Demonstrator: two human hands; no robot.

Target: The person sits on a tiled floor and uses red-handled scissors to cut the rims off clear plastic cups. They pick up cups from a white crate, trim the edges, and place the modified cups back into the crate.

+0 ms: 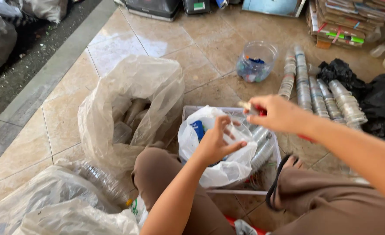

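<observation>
While the left hand (216, 141) gripped a clear plastic cup (236, 135) over the white bag (218, 169), the right hand (273, 114) pinched a small red-handled tool (250, 109); trimming seemingly came next.

Bright, even daylight; soft shadows. Glare patch on the floor tiles (168, 43) upper centre. Right hand (273, 114) motion-blurred. Mild wide-angle stretch at edges, overall slightly soft.

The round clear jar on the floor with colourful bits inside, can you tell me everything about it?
The jar is round, see-through and looks like plastic, with a wide open mouth and no lid on it. It stands a little tilted on the brown floor tiles. Its bottom is filled with small blue, red and pale pieces, maybe bottle caps. Rows of stacked clear cups lie just right of it. No hand touches it.
</observation>
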